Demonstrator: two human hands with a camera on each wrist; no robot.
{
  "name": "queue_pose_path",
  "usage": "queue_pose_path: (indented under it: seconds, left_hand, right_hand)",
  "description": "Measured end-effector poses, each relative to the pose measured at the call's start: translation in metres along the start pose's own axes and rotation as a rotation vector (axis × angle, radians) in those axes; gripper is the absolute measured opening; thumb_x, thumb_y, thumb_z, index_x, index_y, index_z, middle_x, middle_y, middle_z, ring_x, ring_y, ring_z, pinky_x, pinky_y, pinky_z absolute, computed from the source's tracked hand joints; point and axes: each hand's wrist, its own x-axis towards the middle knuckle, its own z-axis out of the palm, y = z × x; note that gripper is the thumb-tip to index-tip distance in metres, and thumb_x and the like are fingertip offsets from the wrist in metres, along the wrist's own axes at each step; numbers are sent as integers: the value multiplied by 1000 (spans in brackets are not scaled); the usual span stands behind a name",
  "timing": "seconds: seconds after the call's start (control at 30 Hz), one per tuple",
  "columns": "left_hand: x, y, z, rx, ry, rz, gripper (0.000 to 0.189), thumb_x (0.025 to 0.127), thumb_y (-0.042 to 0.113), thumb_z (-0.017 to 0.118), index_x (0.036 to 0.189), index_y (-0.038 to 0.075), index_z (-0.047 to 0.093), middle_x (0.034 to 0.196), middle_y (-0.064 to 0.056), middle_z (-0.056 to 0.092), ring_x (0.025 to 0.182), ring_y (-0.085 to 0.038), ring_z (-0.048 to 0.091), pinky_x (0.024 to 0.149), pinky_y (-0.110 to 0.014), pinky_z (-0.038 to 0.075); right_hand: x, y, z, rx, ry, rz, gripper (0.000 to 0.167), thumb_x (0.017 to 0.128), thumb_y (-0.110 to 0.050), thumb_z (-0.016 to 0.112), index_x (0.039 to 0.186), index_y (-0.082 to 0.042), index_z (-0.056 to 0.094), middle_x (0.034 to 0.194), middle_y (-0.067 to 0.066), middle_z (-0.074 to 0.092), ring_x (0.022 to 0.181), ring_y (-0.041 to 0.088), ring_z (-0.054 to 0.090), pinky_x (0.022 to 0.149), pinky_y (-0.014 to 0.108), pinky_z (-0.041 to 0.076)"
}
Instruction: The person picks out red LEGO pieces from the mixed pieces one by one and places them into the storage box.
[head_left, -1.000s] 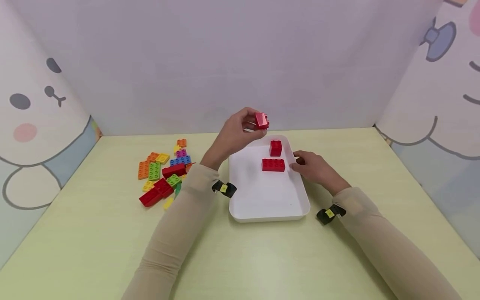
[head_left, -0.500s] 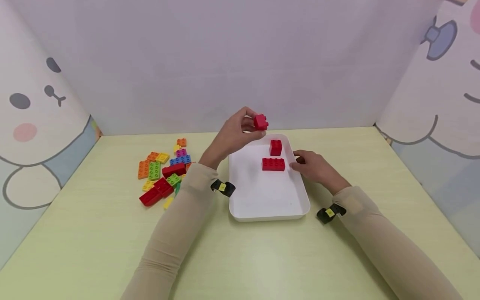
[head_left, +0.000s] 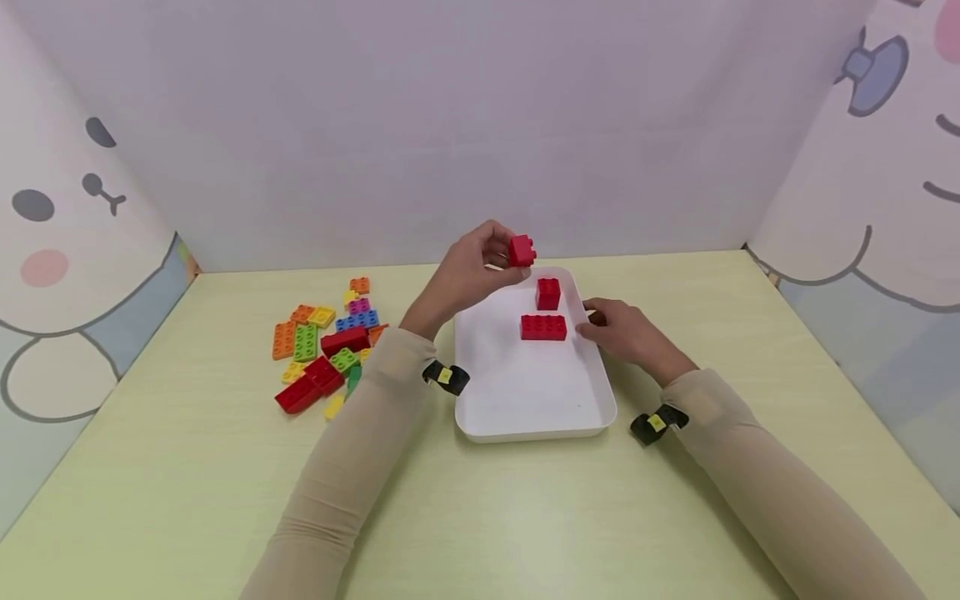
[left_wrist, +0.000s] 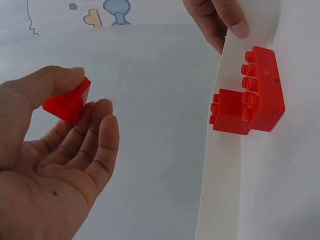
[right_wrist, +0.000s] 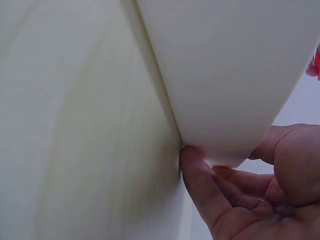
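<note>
Left hand (head_left: 467, 275) pinches a red brick (head_left: 521, 251) at twelve o'clock of white tray (head_left: 536, 392); right hand (head_left: 628, 336) grips its two-o'clock edge.

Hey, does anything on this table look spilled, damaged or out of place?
Nothing looks spilled or broken. Small oddities: dark specks on the white rectangular plastic tray, toward its near right corner, and on the long red studded plastic brick inside, too small to identify.
</note>
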Motion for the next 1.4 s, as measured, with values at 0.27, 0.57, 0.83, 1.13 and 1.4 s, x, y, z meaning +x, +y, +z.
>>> queue_pose_path:
  seconds: [0.27,0.57,0.83,1.13,1.4]
  left_hand:
    - [0,-1,0,80,20,-81,36,92,25,77,122,12,63,116,-1,64,106,-18,60,86,-34,55]
    - [2,-8,0,138,-4,-57,44,92,24,76,131,14,59,119,-9,64,103,-21,60,84,-31,56]
    - [3,-13,0,172,-19,-97,41,92,26,77,125,12,58,116,-4,65,102,-19,63,83,-31,57]
    - [6,-22,-9,183,-51,-131,41,93,26,76,125,12,55,120,-4,62,104,-21,63,83,-34,57]
    - [14,-17,-12,154,0,-82,40,94,23,74,127,13,53,118,-5,63,100,-20,64,83,-35,57]
  right_hand:
    - [0,-1,0,4,-4,0,59,104,-27,56,153,0,37,139,26,52,119,39,54,102,54,48]
    - [-2,-1,2,8,8,-10,57,105,-25,55,153,1,38,139,26,53,119,39,54,101,53,48]
    - [-5,-3,2,16,16,-22,57,104,-24,55,152,1,38,138,26,54,117,38,55,101,53,48]
    - [1,-7,8,37,29,-50,54,104,-24,55,150,2,42,136,26,55,117,38,57,100,51,49]
    - [-1,-12,13,24,13,-55,54,104,-23,56,149,3,42,135,26,57,114,37,58,99,50,50]
